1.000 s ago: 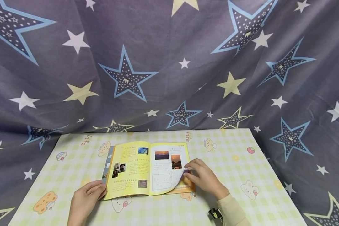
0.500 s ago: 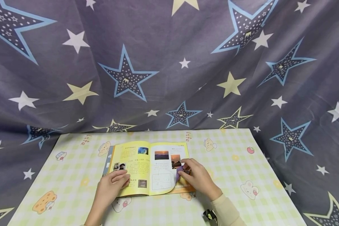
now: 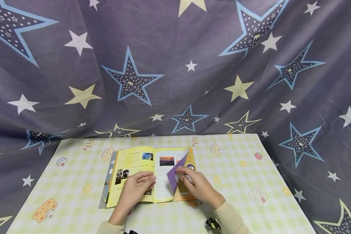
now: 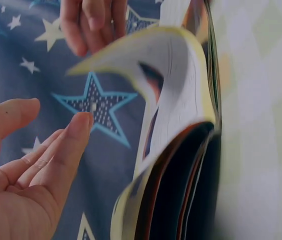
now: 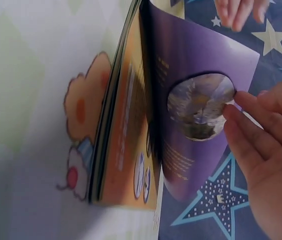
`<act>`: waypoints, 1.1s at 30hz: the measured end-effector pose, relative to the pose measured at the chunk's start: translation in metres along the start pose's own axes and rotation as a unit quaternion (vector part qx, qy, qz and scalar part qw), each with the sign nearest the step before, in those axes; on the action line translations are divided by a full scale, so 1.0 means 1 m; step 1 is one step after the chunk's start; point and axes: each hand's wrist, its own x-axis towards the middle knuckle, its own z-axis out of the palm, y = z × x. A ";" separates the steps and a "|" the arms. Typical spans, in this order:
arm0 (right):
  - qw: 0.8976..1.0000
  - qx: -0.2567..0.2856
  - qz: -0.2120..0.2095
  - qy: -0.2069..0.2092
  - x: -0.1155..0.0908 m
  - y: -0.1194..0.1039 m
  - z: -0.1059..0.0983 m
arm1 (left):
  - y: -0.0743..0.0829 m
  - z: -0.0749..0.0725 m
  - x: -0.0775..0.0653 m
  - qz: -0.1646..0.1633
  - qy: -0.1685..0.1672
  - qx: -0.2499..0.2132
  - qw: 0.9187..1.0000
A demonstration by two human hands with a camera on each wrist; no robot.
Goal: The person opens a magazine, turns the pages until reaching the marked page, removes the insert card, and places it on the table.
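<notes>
The book (image 3: pixel 133 159) lies spread on the table (image 3: pixel 266 221), and its right-hand leaf (image 3: pixel 172 177) is raised, curving up to show a purple underside with a round photo (image 5: pixel 201 107). An orange page (image 3: pixel 182 195) lies beneath that leaf. The right hand (image 3: pixel 199 187) is over the book's right half; its fingers are fairly straight, their tips against the purple side of the leaf. I cannot tell whether the thumb grips it. The left hand (image 3: pixel 138 188) is over the left half, near the gutter, thumb apart from loosely extended fingers, with nothing held; whether it touches the paper is unclear. Portrait photos (image 3: pixel 122 176) show on the left page, beside this hand. A printed rabbit (image 3: pixel 257 196) is to the book's right and a printed biscuit (image 3: pixel 45 209) to its left. Beyond the book hangs a star-patterned cloth (image 3: pixel 175 84).
</notes>
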 end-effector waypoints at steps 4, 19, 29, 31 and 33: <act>1.000 -0.008 -0.018 -0.022 0.003 -0.004 0.004 | -0.001 0.012 0.003 0.006 -0.024 -0.008 1.000; 0.999 0.004 -0.001 -0.036 0.001 -0.006 0.003 | -0.008 0.017 0.009 -0.007 -0.010 0.013 1.000; 0.996 -0.021 0.019 -0.085 -0.010 0.010 -0.007 | -0.006 -0.031 -0.007 -0.018 0.058 0.014 0.998; 0.993 -0.047 0.027 -0.107 -0.012 0.013 -0.009 | -0.006 -0.045 -0.012 -0.017 0.072 0.037 0.997; 0.988 -0.069 0.036 -0.134 -0.015 0.015 -0.010 | -0.007 -0.059 -0.017 -0.026 0.091 0.070 0.993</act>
